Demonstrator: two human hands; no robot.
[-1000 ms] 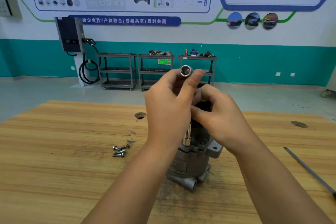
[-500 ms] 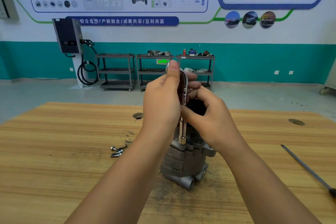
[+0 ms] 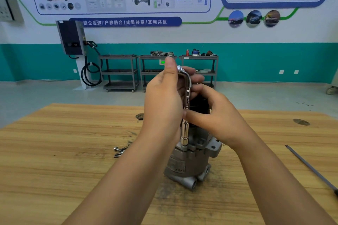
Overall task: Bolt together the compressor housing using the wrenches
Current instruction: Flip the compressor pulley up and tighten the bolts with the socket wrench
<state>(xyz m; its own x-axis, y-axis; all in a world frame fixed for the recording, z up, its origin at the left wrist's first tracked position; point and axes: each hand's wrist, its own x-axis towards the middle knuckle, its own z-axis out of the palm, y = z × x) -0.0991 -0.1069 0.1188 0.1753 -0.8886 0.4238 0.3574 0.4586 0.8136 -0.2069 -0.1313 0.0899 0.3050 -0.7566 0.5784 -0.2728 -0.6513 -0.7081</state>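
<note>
Compressor housing (image 3: 186, 162): upright on counter (image 3: 54, 151); loose bolts (image 3: 119, 150) at 9 o'clock
Left hand (image 3: 164, 100): curled round bend of wrench (image 3: 185, 133)
Right hand (image 3: 215, 118): pinching wrench shaft (mid-length)
Wrench: upright; socket end on housing top

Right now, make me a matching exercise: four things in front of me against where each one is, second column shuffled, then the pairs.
1 socket wrench
2 loose bolts
3 compressor housing
4 long thin tool

a lying near the table right edge
b upright, held by left hand and right hand
c lying left of the housing
d standing mid-table

Pairs: 1-b; 2-c; 3-d; 4-a
</note>
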